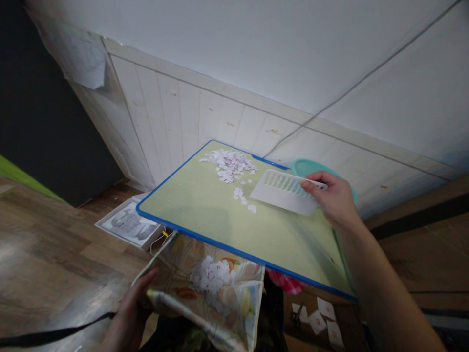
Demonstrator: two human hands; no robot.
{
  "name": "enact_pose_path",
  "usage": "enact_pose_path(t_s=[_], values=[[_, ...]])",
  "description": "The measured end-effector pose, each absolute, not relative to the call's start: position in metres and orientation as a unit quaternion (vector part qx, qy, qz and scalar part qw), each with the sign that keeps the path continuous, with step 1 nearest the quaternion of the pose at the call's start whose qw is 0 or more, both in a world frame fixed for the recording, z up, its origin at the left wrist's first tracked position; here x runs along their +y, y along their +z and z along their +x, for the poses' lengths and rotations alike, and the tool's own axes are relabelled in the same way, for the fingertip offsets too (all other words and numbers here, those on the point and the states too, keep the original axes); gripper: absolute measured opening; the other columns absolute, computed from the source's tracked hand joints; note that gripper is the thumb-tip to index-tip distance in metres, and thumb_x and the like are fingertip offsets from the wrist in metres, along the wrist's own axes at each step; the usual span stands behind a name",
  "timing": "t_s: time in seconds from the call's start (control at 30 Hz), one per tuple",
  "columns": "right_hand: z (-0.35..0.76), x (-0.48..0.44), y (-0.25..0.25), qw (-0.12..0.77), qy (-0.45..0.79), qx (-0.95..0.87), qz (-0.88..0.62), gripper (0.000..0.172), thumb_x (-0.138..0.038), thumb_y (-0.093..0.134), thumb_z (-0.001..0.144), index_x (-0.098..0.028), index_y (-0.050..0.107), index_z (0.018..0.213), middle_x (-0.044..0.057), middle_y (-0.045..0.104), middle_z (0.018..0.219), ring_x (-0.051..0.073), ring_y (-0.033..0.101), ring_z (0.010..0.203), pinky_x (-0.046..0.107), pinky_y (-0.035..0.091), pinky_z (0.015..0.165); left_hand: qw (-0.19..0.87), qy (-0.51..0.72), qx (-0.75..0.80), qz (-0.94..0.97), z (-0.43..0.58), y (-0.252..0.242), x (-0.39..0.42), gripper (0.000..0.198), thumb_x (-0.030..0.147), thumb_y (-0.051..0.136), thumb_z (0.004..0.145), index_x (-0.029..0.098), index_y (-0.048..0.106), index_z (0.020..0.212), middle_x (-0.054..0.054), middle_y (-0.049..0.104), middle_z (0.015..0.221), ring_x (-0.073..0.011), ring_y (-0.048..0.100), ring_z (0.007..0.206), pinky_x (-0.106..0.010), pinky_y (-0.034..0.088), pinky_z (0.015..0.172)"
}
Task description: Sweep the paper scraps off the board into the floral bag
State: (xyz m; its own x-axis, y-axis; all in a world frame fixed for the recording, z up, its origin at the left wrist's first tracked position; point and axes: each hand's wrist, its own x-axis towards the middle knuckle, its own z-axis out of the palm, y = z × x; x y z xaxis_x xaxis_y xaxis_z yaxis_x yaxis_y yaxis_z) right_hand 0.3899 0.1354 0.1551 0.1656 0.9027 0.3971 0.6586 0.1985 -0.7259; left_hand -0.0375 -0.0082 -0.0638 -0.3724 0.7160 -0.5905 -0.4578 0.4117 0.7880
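Scraper (282, 198) is pinched by right hand (333, 195) over board (198, 210), beside scraps (230, 164); cloth (179, 259) is pinched by left hand (134, 308) below near rim; blade best kept low, cloth spread wide.

The patterned cloth (250, 286) hides most fingers of the left hand (129, 310) from me, and the right hand (335, 198) blocks part of the turquoise basin (311, 167). I can't make out the tiny red marks (334, 335) on the paper cards (317, 325); the green board (190, 205) covers part of a red checked cloth (286, 282).
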Motion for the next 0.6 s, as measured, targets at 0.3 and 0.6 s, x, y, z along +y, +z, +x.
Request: enact_pose_path(t_s=[0.3,0.6], values=[[0.365,0.075,0.084,0.476,0.017,-0.621,-0.623,0.023,-0.045,0.073,0.089,-0.023,0.077,0.083,0.002,0.079,0.078,0.02,0.071,0.069,0.03,0.054,0.064,0.525,0.54,0.647,0.122,-0.035,-0.068,-0.007,0.029,0.039,0.08,0.065,0.027,0.083,0.092,-0.002,0.08,0.106,-0.0265,0.07,0.09,-0.027,0.057,0.06],[0.346,0.036,0.076,0.484,0.001,-0.667,-0.566,0.01,-0.03,0.075,0.09,-0.029,0.082,0.083,-0.001,0.084,0.084,0.019,0.079,0.068,0.026,0.06,0.061,0.546,0.536,0.636,0.105,-0.024,-0.044,-0.002,0.033,0.042,0.086,0.058,0.026,0.083,0.087,-0.003,0.082,0.098,-0.0281,0.072,0.086,-0.031,0.059,0.058]])
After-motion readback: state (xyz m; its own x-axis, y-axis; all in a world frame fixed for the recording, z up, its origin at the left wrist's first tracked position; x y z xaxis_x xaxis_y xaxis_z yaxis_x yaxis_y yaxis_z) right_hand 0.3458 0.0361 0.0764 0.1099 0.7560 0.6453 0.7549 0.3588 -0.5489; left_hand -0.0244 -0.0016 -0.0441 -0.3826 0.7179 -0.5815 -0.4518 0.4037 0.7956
